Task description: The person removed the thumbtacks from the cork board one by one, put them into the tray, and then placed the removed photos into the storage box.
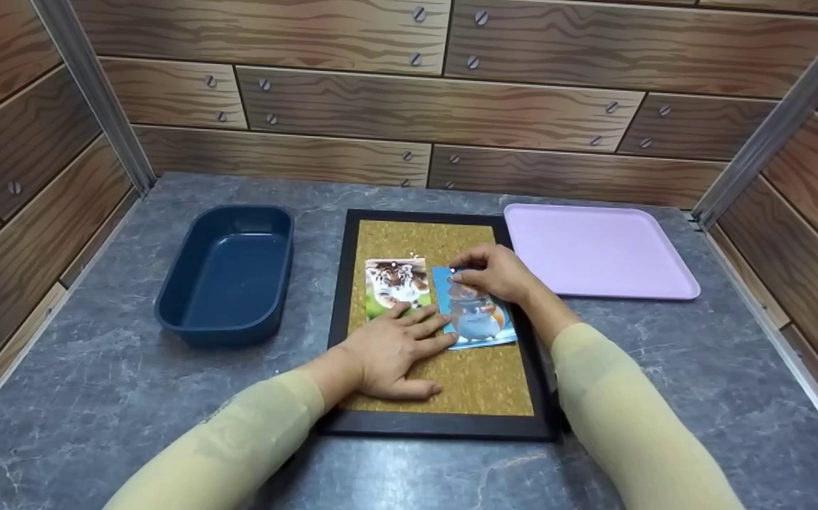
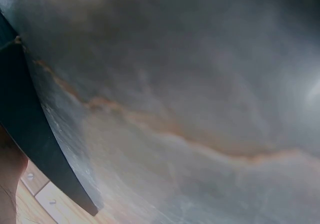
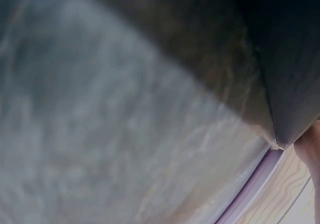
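Observation:
A black-framed cork board [image 1: 479,386] lies on the table with two pictures on it. My left hand [image 1: 398,350] rests with spread fingers over the lower part of a tiger picture [image 1: 396,276] and the near left edge of a blue picture [image 1: 479,322]. At the blue picture's top left corner, my right hand [image 1: 497,273] pinches a small push pin [image 1: 452,270] between thumb and fingertips; most of the pin is hidden. Another small pin [image 1: 394,264] shows at the tiger picture's top. The wrist views catch mostly table and the frame's edge [image 2: 40,129].
A deep blue bin [image 1: 228,283] stands left of the board. On the right, a flat lilac tray [image 1: 600,251] sits close against the board's far right corner. Wood-patterned walls [image 1: 352,106] enclose the back and sides of the grey marbled table [image 1: 97,397].

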Action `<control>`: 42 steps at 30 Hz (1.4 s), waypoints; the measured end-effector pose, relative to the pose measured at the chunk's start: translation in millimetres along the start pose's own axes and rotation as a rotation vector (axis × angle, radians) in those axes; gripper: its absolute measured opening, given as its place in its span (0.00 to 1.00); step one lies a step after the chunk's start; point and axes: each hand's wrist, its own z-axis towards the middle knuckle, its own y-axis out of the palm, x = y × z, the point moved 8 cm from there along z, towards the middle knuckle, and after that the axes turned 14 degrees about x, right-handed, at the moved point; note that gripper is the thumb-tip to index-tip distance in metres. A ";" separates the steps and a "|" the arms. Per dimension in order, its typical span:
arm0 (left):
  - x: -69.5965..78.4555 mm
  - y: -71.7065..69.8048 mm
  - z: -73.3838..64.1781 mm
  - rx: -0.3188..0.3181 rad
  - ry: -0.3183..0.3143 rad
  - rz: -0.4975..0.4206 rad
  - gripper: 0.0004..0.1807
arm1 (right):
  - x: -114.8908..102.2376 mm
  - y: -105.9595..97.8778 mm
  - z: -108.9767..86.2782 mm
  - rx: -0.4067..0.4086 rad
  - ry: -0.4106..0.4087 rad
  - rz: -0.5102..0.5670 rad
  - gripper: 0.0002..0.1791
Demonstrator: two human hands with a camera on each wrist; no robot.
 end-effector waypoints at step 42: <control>-0.6 1.4 -0.1 0.010 0.001 0.005 0.46 | 1.5 -1.4 0.5 0.013 0.025 0.039 0.08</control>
